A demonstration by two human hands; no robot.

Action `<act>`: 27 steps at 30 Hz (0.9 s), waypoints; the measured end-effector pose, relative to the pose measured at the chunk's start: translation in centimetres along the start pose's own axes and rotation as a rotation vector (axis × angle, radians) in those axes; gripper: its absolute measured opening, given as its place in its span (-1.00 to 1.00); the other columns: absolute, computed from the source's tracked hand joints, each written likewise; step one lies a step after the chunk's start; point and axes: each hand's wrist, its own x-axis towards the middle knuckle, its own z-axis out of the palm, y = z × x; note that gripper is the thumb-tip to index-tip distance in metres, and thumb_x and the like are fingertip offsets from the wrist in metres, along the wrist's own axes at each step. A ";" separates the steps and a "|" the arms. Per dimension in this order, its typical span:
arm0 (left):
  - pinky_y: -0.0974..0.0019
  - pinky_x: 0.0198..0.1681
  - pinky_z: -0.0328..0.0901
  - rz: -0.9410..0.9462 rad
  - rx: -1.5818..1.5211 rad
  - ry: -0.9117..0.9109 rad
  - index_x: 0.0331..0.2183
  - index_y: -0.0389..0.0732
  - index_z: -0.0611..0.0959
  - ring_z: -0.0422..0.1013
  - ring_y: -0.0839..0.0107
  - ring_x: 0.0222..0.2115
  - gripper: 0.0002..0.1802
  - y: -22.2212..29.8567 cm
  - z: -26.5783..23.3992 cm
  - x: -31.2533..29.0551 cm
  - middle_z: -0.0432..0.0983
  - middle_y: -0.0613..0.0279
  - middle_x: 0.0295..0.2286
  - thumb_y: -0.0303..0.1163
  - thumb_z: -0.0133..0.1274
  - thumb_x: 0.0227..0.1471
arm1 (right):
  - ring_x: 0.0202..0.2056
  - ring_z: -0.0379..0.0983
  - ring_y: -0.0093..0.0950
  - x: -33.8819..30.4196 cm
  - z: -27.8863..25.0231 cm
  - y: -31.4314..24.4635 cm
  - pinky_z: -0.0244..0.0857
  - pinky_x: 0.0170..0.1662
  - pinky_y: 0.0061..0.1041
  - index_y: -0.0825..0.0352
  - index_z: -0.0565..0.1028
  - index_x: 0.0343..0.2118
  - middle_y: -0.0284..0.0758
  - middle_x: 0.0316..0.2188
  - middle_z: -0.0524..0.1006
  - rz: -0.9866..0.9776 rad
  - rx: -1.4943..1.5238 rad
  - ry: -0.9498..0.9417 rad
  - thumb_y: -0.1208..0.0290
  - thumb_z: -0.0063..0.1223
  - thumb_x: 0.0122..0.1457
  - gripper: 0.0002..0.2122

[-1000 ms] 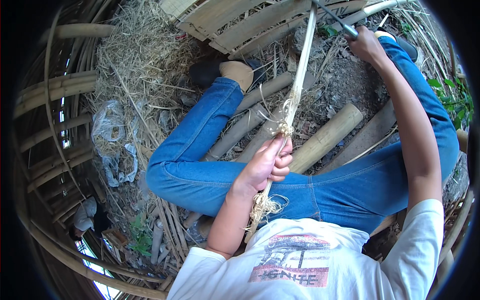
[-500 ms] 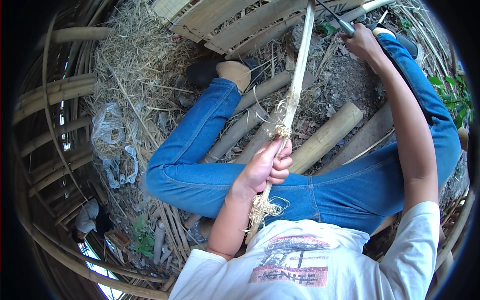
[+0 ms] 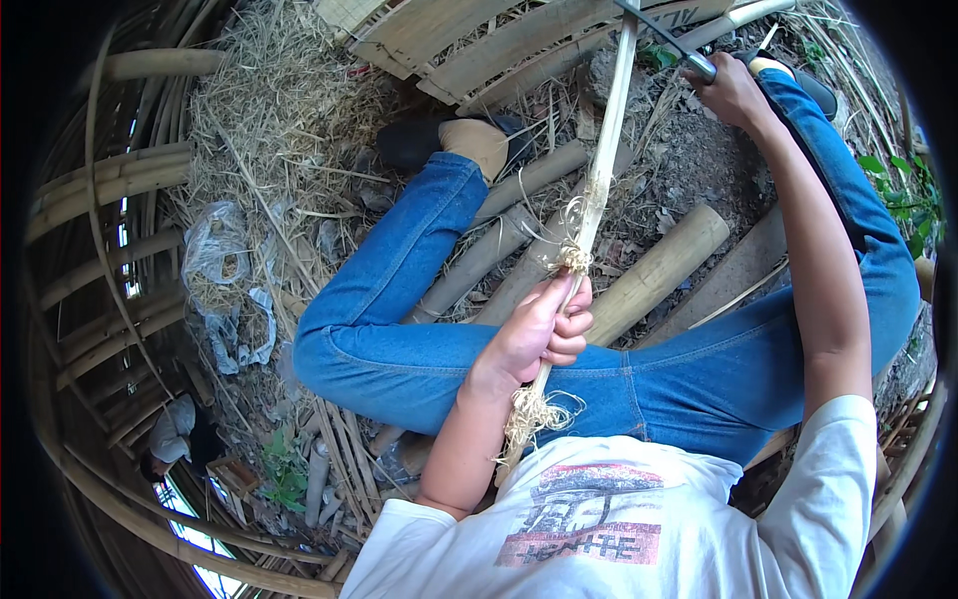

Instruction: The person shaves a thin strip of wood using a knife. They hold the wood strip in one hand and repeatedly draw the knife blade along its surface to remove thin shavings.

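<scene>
My left hand (image 3: 547, 324) is closed around a long pale bamboo strip (image 3: 610, 130), which runs from my lap up past the top edge of the view. Curled shavings (image 3: 575, 258) bunch just above that fist, and another tuft of shavings (image 3: 539, 414) hangs below it. In my right hand (image 3: 728, 90), the arm stretched out far right, is the grey handle (image 3: 701, 67) of a knife. Its dark blade (image 3: 654, 27) reaches up and left to the strip near the top edge and appears to cross it. The strip's far end is out of view.
Thick bamboo poles (image 3: 664, 275) lie on the ground between my legs. Wooden slats (image 3: 489, 50) stand at the far side. Straw (image 3: 284, 130) and a clear plastic bag (image 3: 217, 250) lie to the left, beside a bamboo frame (image 3: 110, 180). Another person (image 3: 178, 434) is at lower left.
The knife and my right hand have shifted slightly down and right, showing more of the blade by the strip. My left hand and the strip have moved a little right.
</scene>
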 end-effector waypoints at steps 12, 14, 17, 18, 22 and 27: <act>0.64 -0.80 -0.27 -0.017 -0.010 -0.003 -0.55 -0.04 0.20 -0.20 0.79 -0.79 -0.59 0.0 -0.4 0.0 -0.06 0.60 -0.75 -0.03 -0.45 0.24 | -0.34 0.48 -0.07 0.0 -0.2 -1.1 0.30 -0.25 -0.22 0.48 0.50 -0.39 0.08 -0.49 0.49 0.141 0.003 0.022 0.23 0.05 0.04 -0.68; 0.64 -0.80 -0.27 -0.015 -0.009 -0.003 -0.55 -0.04 0.21 -0.20 0.79 -0.79 -0.60 0.0 -0.3 0.0 -0.06 0.60 -0.74 -0.03 -0.45 0.24 | -0.34 0.48 -0.06 -0.1 -0.8 -1.8 0.31 -0.25 -0.22 0.46 0.51 -0.36 0.09 -0.48 0.49 0.130 0.016 0.031 0.25 0.06 0.03 -0.69; 0.64 -0.80 -0.27 -0.010 0.001 -0.003 -0.55 -0.04 0.21 -0.20 0.79 -0.79 -0.60 0.0 -0.1 0.0 -0.06 0.60 -0.75 -0.04 -0.46 0.24 | -0.37 0.49 -0.10 0.0 -0.6 -1.2 0.31 -0.27 -0.26 0.46 0.52 -0.35 0.06 -0.48 0.50 -0.049 -0.080 -0.021 0.26 0.05 0.03 -0.71; 0.64 -0.80 -0.27 -0.008 0.012 -0.003 -0.55 -0.04 0.21 -0.20 0.79 -0.79 -0.60 0.0 0.0 0.1 -0.06 0.61 -0.75 -0.03 -0.45 0.24 | -0.37 0.49 -0.10 0.2 -0.2 -0.7 0.31 -0.27 -0.26 0.46 0.52 -0.35 0.06 -0.48 0.50 -0.048 -0.080 -0.019 0.26 0.05 0.03 -0.71; 0.64 -0.80 -0.26 -0.016 0.006 0.000 -0.55 -0.04 0.21 -0.20 0.79 -0.79 -0.60 0.0 -0.3 -0.2 -0.06 0.61 -0.75 -0.04 -0.45 0.24 | -0.38 0.49 -0.13 0.2 -0.4 -1.0 0.31 -0.27 -0.27 0.48 0.50 -0.36 0.00 -0.47 0.52 0.217 0.040 -0.035 0.29 0.04 0.03 -0.71; 0.64 -0.80 -0.27 -0.019 0.018 0.003 -0.55 -0.04 0.21 -0.20 0.79 -0.79 -0.60 0.1 -0.2 0.2 -0.06 0.61 -0.75 -0.05 -0.46 0.24 | -0.40 0.49 -0.12 0.4 -0.1 0.1 0.31 -0.27 -0.25 0.49 0.50 -0.39 0.03 -0.51 0.51 0.144 -0.011 0.031 0.29 0.02 0.04 -0.72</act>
